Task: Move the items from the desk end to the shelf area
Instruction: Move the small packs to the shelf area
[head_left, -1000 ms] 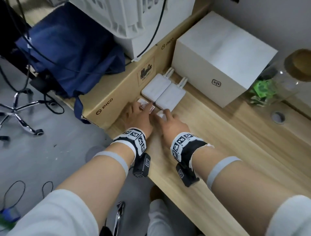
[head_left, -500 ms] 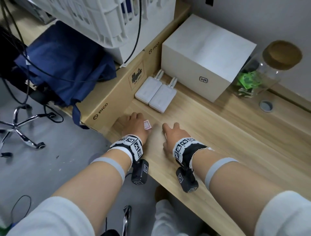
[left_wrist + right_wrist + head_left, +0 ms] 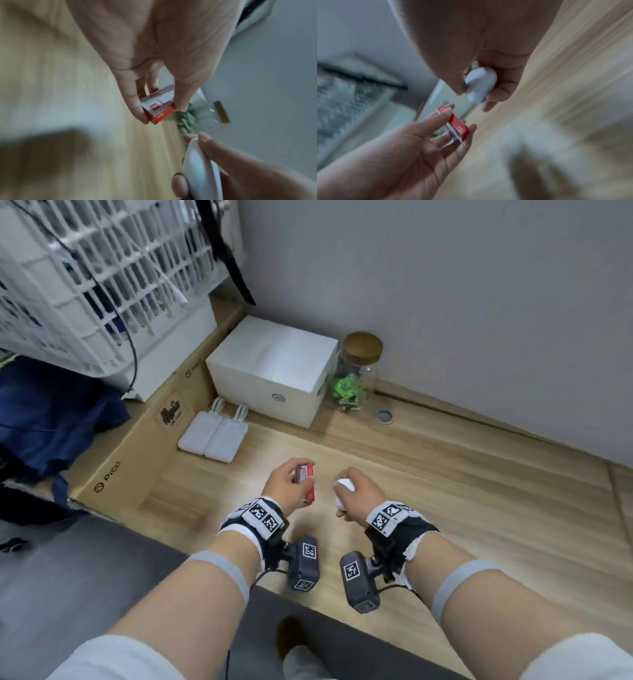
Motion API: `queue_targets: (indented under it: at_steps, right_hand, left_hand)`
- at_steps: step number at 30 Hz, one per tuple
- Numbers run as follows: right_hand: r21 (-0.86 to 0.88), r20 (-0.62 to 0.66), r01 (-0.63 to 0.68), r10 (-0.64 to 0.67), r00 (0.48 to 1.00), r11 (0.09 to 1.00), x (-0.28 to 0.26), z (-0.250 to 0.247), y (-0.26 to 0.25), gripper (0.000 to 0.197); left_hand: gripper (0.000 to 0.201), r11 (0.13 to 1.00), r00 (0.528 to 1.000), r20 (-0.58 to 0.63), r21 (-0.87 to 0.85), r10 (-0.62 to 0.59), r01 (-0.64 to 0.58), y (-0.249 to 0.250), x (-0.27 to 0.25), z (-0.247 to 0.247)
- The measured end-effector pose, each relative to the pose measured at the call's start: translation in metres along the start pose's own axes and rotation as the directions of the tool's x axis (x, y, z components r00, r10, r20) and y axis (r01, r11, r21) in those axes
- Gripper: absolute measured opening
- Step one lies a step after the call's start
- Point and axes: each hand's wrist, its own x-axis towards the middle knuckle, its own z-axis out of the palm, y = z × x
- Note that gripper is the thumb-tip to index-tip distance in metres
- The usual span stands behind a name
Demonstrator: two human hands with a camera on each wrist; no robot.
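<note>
My left hand (image 3: 289, 482) pinches a small red and white box (image 3: 306, 478) between thumb and fingers, lifted above the wooden desk (image 3: 462, 508). The left wrist view shows that small red and white box (image 3: 158, 106) held at the fingertips. My right hand (image 3: 356, 491) grips a small rounded white case (image 3: 344, 486), also raised off the desk. In the right wrist view the white case (image 3: 480, 84) sits inside curled fingers, with the red box (image 3: 458, 125) just below it. Two flat white power banks (image 3: 214, 436) lie side by side on the desk near the cardboard box.
A white box (image 3: 270, 371) stands at the back of the desk, with a cork-lidded glass jar (image 3: 358, 371) of green bits beside it. A PICO cardboard box (image 3: 137, 446) borders the desk's left end, under a white slatted crate (image 3: 102, 285). Grey wall behind.
Both hands have risen off the desk and drawn back from the cardboard box, the left now holding the red box and the right the white case. The head view has tilted up.
</note>
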Motion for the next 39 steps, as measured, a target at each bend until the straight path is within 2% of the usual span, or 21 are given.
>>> queue_targets:
  at_steps: [5,8,12,16,20,24,27,31,35,37,39]
  right_hand:
    - [0.175,-0.178,0.028,0.004,0.984,0.984,-0.071,-0.128,0.06,0.02]
    - [0.312,-0.29,0.061,0.033,0.957,0.948,-0.128,-0.207,0.113,0.019]
    - [0.428,-0.462,0.13,0.093,0.882,0.895,-0.215,-0.304,0.192,0.014]
    - [0.441,-0.611,0.162,0.163,0.774,0.883,-0.304,-0.382,0.262,0.014]
    - [0.47,-0.717,0.146,0.28,0.639,0.87,-0.386,-0.439,0.324,0.016]
    - [0.468,-0.776,0.056,0.38,0.503,0.882,-0.442,-0.481,0.378,0.017]
    - [0.482,-0.799,0.019,0.43,0.419,0.876,-0.469,-0.508,0.413,0.021]
    - [0.513,-0.798,-0.023,0.486,0.357,0.858,-0.491,-0.548,0.463,0.02]
    - [0.514,-0.788,-0.105,0.517,0.334,0.852,-0.496,-0.606,0.514,0.021]
    - [0.521,-0.77,-0.156,0.541,0.339,0.839,-0.491,-0.64,0.536,0.019]
    - [0.524,-0.748,-0.21,0.564,0.348,0.825,-0.482,-0.676,0.555,0.02]
  left_hand:
    - [0.037,0.972,0.975,0.222,-0.229,0.006,0.047,0.063,-0.055,0.133]
    - [0.041,0.973,0.931,0.362,-0.227,0.045,0.041,0.092,-0.1,0.229]
    - [0.036,0.991,0.874,0.476,-0.128,0.097,-0.04,0.116,-0.163,0.362]
    - [0.032,0.992,0.808,0.575,-0.084,0.129,-0.099,0.125,-0.223,0.479]
    - [0.033,0.992,0.695,0.709,-0.051,0.115,-0.112,0.129,-0.276,0.579]
    - [0.036,0.995,0.596,0.8,-0.022,0.073,-0.092,0.13,-0.314,0.661]
    - [0.035,0.998,0.546,0.837,-0.01,0.045,-0.068,0.128,-0.333,0.72]
    - [0.03,1.0,0.512,0.859,0.003,-0.001,-0.003,0.117,-0.347,0.803]
    - [0.033,0.999,0.504,0.862,0.041,-0.054,0.037,0.108,-0.346,0.886]
    - [0.033,0.998,0.513,0.856,0.048,-0.064,0.045,0.109,-0.338,0.922]
    - [0.031,0.997,0.542,0.837,0.052,-0.072,0.053,0.112,-0.325,0.957]
